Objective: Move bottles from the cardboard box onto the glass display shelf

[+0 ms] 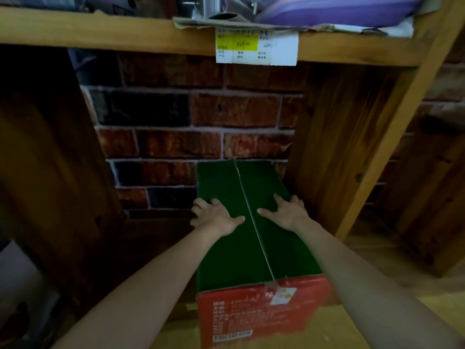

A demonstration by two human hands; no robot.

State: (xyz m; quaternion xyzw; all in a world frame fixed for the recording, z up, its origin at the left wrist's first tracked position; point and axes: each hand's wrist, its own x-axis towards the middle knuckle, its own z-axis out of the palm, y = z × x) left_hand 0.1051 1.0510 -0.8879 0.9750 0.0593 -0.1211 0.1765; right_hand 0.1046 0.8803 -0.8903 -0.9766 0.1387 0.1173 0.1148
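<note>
A cardboard box (234, 250) with a green top and a red front face stands on the floor in a wooden shelf bay, its flaps closed along a taped seam. My left hand (217, 216) lies on the left flap, its fingers curling over the box's left edge. My right hand (284, 212) presses spread fingers on the right flap near the right edge. No bottles and no glass shelf are in view.
A brick-pattern wall (191, 127) backs the bay. Wooden uprights (337, 152) close it in on the right and left. Overhead runs a wooden shelf board (100, 31) with a yellow and white price tag (254, 46) and purple fabric above.
</note>
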